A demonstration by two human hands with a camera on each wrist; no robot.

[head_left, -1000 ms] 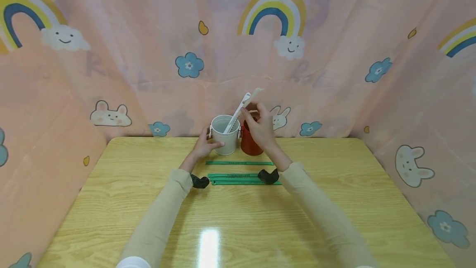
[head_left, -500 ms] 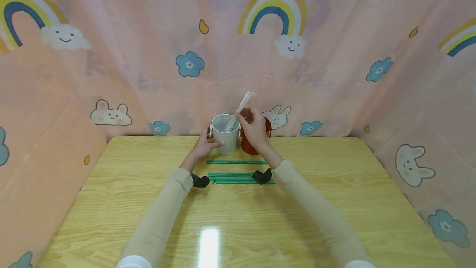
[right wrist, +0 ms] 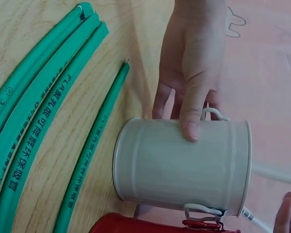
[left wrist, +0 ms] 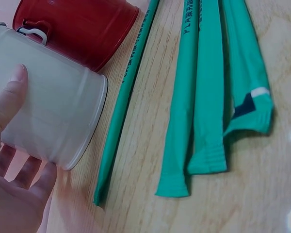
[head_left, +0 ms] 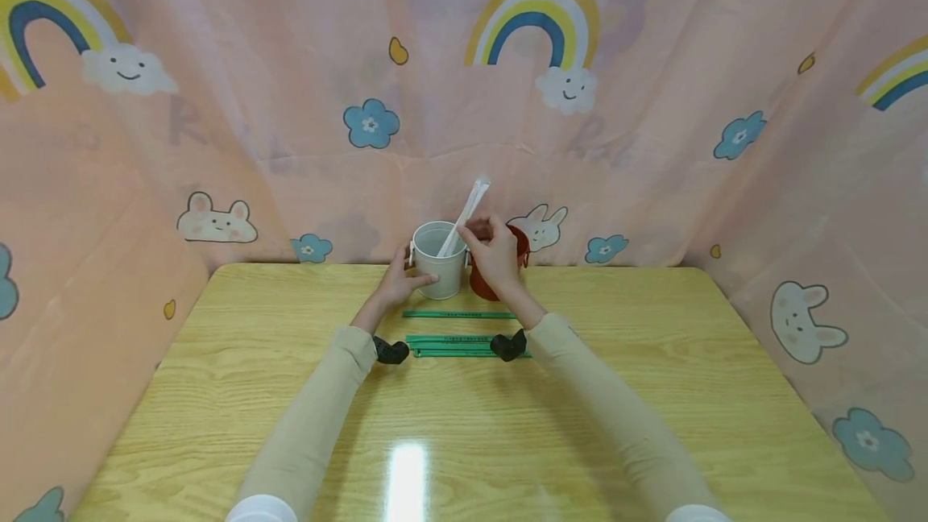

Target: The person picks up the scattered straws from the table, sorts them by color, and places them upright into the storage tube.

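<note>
My left hand [head_left: 395, 284] holds the small white metal bucket [head_left: 442, 282] from its left, thumb on the front wall and fingers round the back. White straws [head_left: 471, 204] lean together in the bucket, their tops sticking out to the upper right. At the rim my right hand [head_left: 499, 256] pinches one straw between thumb and index finger; the right wrist view catches only its fingertips [right wrist: 287, 213]. A red bucket [head_left: 482, 284] stands close on the right, partly behind the right hand. In front of the buckets lies a single green-wrapped straw [head_left: 442, 315].
Several more green-wrapped straws [head_left: 445, 343] lie side by side nearer to me, partly under the wrist cameras. All of this rests on a wooden table [head_left: 464, 417], with a patterned pink curtain [head_left: 435, 167] hanging at its back edge.
My right hand has moved down and left, lowering its white straw into the white bucket until it leans beside the other. The left hand stays in place on the bucket.
</note>
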